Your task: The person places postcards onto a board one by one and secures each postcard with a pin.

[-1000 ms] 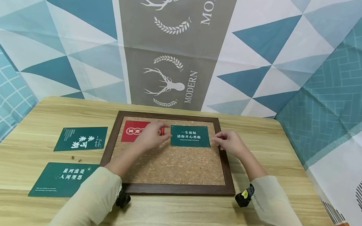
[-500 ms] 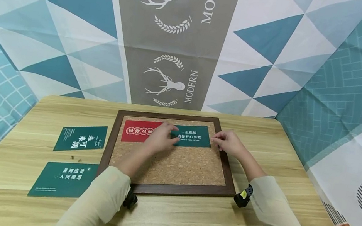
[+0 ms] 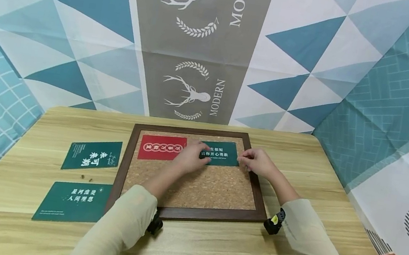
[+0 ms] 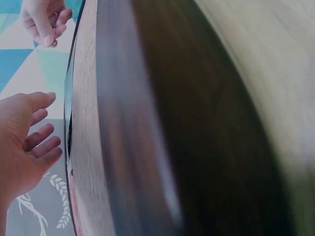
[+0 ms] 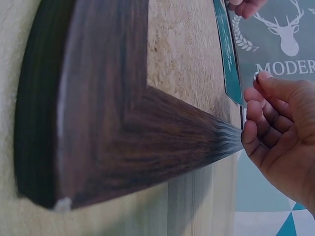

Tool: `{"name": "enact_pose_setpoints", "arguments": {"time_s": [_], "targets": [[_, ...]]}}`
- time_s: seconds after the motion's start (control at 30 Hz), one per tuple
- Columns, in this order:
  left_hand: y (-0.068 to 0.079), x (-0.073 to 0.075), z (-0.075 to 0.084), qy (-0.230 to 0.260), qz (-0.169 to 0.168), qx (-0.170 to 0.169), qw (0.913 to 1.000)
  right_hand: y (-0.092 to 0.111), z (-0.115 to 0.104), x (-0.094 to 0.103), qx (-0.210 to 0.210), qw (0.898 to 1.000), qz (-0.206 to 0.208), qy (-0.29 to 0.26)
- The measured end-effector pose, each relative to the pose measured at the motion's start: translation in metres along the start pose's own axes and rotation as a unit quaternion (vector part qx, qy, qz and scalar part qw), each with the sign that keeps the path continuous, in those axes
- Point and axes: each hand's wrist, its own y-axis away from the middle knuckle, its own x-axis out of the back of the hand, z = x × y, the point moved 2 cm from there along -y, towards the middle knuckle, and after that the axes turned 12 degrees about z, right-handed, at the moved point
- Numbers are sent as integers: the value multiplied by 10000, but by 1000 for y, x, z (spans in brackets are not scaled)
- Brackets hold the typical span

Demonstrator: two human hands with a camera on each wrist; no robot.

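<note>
In the head view, a green card [image 3: 220, 153] with white lettering lies on the corkboard [image 3: 195, 192] inside a dark brown frame. My left hand [image 3: 190, 159] hovers over the card's left end; the left wrist view shows its fingers loosely bent and holding nothing. My right hand [image 3: 256, 161] is at the card's right end, above the frame's right side. Between its thumb and index finger it pinches a tiny shiny piece, perhaps a thumbtack [image 5: 256, 76], mostly hidden by the fingertips. A red card [image 3: 162, 147] lies to the left on the cork.
Two more green cards, an upper one [image 3: 92, 155] and a lower one [image 3: 72, 202], lie on the wooden table [image 3: 217, 253] left of the frame. Tiny brownish pieces [image 3: 86, 178] sit between them. A patterned cloth backdrop [image 3: 200, 47] stands behind the table.
My left hand has moved right, from over the red card to the left end of the green card, uncovering the red card. The right hand has stayed almost still.
</note>
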Motion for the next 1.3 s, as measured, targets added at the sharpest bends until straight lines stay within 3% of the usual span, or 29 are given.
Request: {"name": "enact_pose_setpoints", "arguments": {"time_s": [0.5,1.3], "targets": [[-3,-11,14,-626,-124,-417,9971,1,2,0,-29,9998,-196,-25],[-4,-22,13,-885,-259,-503,9945,-4,3,-6,-188,9983,-490,269]]}}
